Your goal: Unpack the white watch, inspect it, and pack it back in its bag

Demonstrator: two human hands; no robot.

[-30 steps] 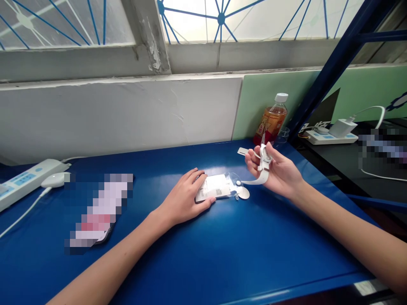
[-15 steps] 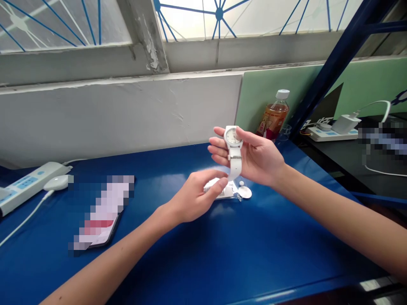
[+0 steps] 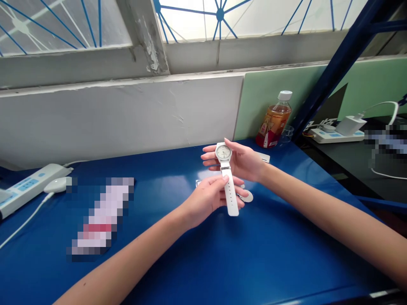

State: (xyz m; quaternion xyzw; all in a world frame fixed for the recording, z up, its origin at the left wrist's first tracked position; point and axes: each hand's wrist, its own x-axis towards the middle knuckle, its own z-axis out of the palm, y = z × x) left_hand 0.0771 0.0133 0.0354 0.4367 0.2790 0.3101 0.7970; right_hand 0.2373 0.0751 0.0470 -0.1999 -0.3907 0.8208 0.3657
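A white wristwatch (image 3: 224, 153) with a round pale dial is held above the blue table (image 3: 165, 271). Its long holed strap points down toward me. My left hand (image 3: 211, 197) pinches this strap, thumb on top and fingers beneath. Around the dial end, my right hand (image 3: 246, 161) cradles the watch with its fingers behind it. On the table behind my left hand lies a round white disc (image 3: 246, 196), partly covered by the fingers. Other small pale items there are mostly hidden.
At the left are a power strip (image 3: 33, 184), a white charger (image 3: 59, 184) and a blurred-out phone (image 3: 103, 216). A drink bottle (image 3: 274, 120) stands by the green panel, near a flat white piece (image 3: 263, 157). A second power strip (image 3: 337, 135) lies right, beyond a blue post.
The watch and my right hand have come lower and slightly left. The strap, curled before, now hangs straight, with my left hand's thumb on it and fingers under it.
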